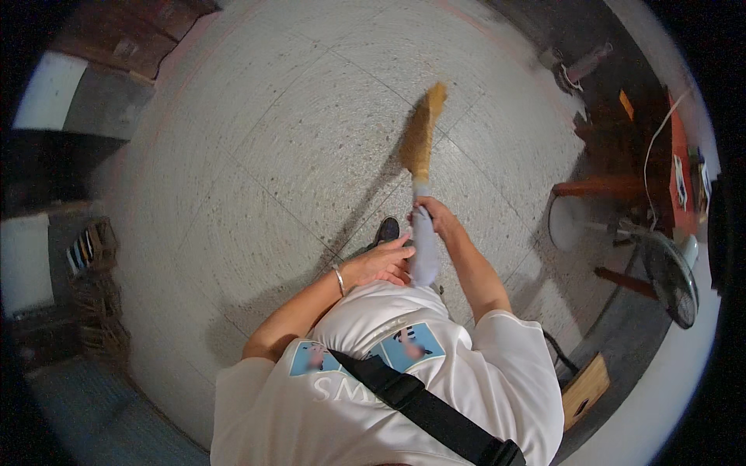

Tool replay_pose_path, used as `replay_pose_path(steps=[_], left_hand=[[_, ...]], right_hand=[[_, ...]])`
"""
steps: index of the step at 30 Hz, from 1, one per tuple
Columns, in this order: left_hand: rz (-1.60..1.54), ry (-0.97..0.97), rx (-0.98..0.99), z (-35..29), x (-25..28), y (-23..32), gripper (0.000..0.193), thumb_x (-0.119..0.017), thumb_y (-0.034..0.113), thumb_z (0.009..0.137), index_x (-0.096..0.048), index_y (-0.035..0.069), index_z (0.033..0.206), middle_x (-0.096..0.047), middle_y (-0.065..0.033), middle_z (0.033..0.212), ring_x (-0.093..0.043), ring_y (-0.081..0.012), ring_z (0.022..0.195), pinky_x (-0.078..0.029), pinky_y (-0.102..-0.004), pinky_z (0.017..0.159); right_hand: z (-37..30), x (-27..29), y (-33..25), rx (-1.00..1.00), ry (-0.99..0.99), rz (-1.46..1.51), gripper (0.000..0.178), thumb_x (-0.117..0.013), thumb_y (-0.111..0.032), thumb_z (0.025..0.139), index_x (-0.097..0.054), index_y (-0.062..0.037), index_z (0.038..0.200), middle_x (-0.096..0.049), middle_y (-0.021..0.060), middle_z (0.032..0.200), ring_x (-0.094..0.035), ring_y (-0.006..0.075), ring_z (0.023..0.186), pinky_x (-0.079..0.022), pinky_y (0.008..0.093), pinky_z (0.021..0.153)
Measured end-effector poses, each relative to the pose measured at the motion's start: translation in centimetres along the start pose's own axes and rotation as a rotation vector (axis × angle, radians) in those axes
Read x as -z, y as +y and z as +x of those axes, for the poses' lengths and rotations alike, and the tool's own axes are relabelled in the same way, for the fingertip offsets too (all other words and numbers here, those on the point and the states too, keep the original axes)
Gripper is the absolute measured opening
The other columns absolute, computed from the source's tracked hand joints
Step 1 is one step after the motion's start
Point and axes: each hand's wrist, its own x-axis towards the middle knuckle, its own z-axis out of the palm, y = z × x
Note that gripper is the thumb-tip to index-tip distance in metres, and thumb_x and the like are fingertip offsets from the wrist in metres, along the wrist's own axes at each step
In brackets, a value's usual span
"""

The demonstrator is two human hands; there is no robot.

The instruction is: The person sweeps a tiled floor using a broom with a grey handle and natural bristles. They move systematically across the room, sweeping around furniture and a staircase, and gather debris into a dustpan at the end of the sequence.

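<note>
A: Where is the broom (420, 147)?
B: Centre of the frame, its straw head spread on the speckled tile floor (256, 155) and pointing to the upper right. The pale handle runs down toward the person's white shirt (404, 388).

A: And the hands?
B: The right hand (437, 218) is clenched round the handle high up, near the bristles. The left hand (382, 262) is closed on it lower down, close to the body; a bangle (339, 280) sits on that wrist.

A: How much room around it?
B: Wide bare floor across the centre and upper left. A standing fan (660, 268) and a dark wooden cabinet (629, 147) crowd the right edge; stacked crates (93, 287) line the left. A shoe (386, 230) shows just left of the handle.
</note>
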Motion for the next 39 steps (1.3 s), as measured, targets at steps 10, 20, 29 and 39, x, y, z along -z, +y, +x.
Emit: replay_pose_path(steps=[10,20,29,39], left_hand=[[-0.223,0.487,-0.379,-5.0,5.5,-10.5,0.057,-0.054,0.022,0.083,-0.028,0.007,0.131,-0.055,-0.0118,0.093,-0.058,-0.0206,0.077,-0.050,-0.0315,0.068],[-0.490,0.694,-0.417,-5.8,7.9,-21.9,0.051,-0.054,0.019,0.080,-0.034,0.009,0.126,-0.054,-0.0113,0.093,-0.058,-0.0212,0.078,-0.050,-0.0325,0.068],[-0.609,0.965,-0.562,-2.5,8.0,-24.4,0.044,-0.054,0.020,0.079,-0.040,0.008,0.120,-0.056,-0.0086,0.087,-0.059,-0.0204,0.073,-0.051,-0.0310,0.062],[-0.602,1.156,-0.504,6.5,3.3,-25.6,0.049,-0.055,0.013,0.077,-0.039,0.000,0.121,-0.058,-0.0086,0.077,-0.057,-0.0177,0.066,-0.048,-0.0285,0.059]], right_hand=[[-9.1,-0.6,1.2,0.082,-0.047,-0.521,0.032,-0.065,-0.016,0.066,-0.049,-0.0012,0.089,-0.054,0.0106,0.061,-0.053,0.0205,0.048,-0.045,0.0337,0.043],[-7.8,-3.1,8.9,0.057,-0.433,-1.430,0.046,-0.069,-0.020,0.056,-0.054,0.0035,0.092,-0.058,0.0108,0.076,-0.057,0.0239,0.071,-0.045,0.0343,0.064],[-11.2,3.8,0.4,0.066,-0.358,-1.672,0.041,-0.068,-0.028,0.055,-0.057,-0.0005,0.083,-0.060,0.0124,0.085,-0.056,0.0229,0.080,-0.044,0.0345,0.067],[-3.9,15.0,-15.1,0.237,-0.077,-1.641,0.045,-0.064,-0.020,0.060,-0.051,0.0038,0.096,-0.059,0.0188,0.080,-0.057,0.0313,0.068,-0.048,0.0381,0.066]])
